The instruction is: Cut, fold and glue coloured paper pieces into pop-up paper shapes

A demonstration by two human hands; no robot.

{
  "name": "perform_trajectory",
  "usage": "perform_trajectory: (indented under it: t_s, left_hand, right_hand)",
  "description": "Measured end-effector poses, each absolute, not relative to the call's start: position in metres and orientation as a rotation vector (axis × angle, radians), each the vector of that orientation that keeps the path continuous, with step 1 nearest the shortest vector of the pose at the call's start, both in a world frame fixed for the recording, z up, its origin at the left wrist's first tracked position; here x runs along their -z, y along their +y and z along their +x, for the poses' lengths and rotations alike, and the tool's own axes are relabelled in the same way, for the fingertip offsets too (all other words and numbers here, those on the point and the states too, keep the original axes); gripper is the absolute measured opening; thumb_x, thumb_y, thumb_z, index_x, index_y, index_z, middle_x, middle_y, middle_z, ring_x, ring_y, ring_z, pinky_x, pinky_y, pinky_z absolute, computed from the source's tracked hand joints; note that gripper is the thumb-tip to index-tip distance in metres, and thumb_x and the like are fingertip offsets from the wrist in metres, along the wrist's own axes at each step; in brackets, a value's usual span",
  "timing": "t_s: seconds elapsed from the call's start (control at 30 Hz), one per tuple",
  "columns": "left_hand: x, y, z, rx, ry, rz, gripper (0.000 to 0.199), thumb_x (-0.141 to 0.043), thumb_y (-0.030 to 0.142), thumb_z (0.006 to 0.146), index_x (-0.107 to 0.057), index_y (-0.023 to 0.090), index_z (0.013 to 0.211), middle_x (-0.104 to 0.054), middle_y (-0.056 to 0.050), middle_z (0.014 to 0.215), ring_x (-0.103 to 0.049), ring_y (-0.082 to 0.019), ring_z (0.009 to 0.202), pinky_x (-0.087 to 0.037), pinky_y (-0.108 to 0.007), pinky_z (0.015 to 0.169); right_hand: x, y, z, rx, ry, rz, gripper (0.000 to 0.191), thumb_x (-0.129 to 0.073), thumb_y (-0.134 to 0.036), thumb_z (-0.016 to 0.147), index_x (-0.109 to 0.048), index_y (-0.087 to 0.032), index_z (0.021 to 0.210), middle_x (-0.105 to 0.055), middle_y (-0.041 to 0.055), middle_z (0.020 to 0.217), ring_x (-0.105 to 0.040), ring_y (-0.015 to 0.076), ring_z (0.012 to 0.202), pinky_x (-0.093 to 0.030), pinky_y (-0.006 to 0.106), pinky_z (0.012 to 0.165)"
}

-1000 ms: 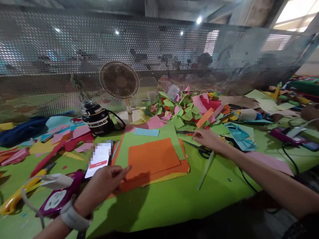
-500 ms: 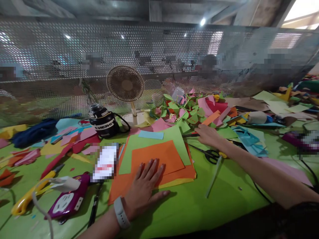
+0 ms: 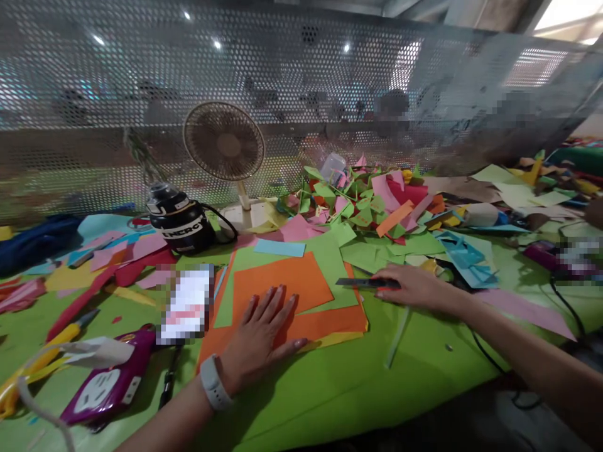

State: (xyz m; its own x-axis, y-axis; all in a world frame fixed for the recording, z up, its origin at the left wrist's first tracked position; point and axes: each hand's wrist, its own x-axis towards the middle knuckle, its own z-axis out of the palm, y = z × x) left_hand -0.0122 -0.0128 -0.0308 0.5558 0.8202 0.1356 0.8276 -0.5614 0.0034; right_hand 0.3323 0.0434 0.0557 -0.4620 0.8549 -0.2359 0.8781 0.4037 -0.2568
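Knife (image 3: pixel 368 283) in right grip (image 3: pixel 411 285), tub (image 3: pixel 332 168) among scraps (image 3: pixel 364 217)

Perforated metal partition (image 3: pixel 292 81), 4 light spots (image 3: pixel 347 48), bright opening (image 3: pixel 565 17) upper right, green tabletop (image 3: pixel 325 395)

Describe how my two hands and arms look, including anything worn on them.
The left hand is gloveless, with a pale grey wristband, much like a watch strap, just behind it; the left forearm is bare. The right hand is gloveless too, with no band showing behind it, and the right forearm is bare where it shows clearly.
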Motion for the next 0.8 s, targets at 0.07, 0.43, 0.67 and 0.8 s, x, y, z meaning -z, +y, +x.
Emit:
perform_trajectory:
  t_s: [0.07, 0.43, 0.67, 0.8]
  left_hand:
    - [0.029, -0.012, -0.013, 0.166, -1.456, -2.72, 0.075, -0.029, 0.067, 0.086, -0.012, 0.027, 0.147, -0.021, -0.008, 0.153, -0.022, -0.029, 0.139, -0.017, -0.048, 0.11]
    - [0.028, -0.013, -0.012, 0.155, -1.471, -2.741, 0.077, -0.029, 0.068, 0.085, -0.013, 0.026, 0.147, -0.019, -0.009, 0.153, -0.02, -0.03, 0.14, -0.016, -0.049, 0.11]
    - [0.028, -0.014, -0.011, 0.157, -1.466, -2.724, 0.077, -0.029, 0.069, 0.085, -0.012, 0.028, 0.147, -0.019, -0.008, 0.153, -0.02, -0.03, 0.14, -0.016, -0.049, 0.11]
    - [0.028, -0.015, -0.01, 0.139, -1.486, -2.723, 0.078, -0.029, 0.07, 0.084, -0.014, 0.028, 0.147, -0.019, -0.009, 0.153, -0.019, -0.03, 0.14, -0.017, -0.05, 0.11]
  right_hand:
    - [-0.053, 0.039, 0.329, 0.554, 2.581, 1.558, 0.039, -0.049, -0.046, 0.084, -0.063, -0.022, 0.11, -0.064, 0.0095, 0.099, -0.059, 0.0253, 0.09, -0.043, 0.032, 0.075]
    - [-0.044, 0.039, 0.321, 0.553, 2.657, 1.506, 0.035, -0.052, -0.044, 0.085, -0.064, -0.023, 0.11, -0.064, 0.0083, 0.096, -0.06, 0.024, 0.088, -0.043, 0.031, 0.074]
    - [-0.037, 0.043, 0.315, 0.647, 2.737, 1.421, 0.04, -0.053, -0.043, 0.086, -0.061, -0.02, 0.118, -0.061, 0.0091, 0.098, -0.059, 0.0226, 0.09, -0.045, 0.032, 0.079]
    - [-0.031, 0.049, 0.311, 0.634, 2.799, 1.452, 0.043, -0.054, -0.043, 0.086, -0.058, -0.024, 0.124, -0.057, 0.0085, 0.103, -0.057, 0.0219, 0.093, -0.045, 0.032, 0.08]
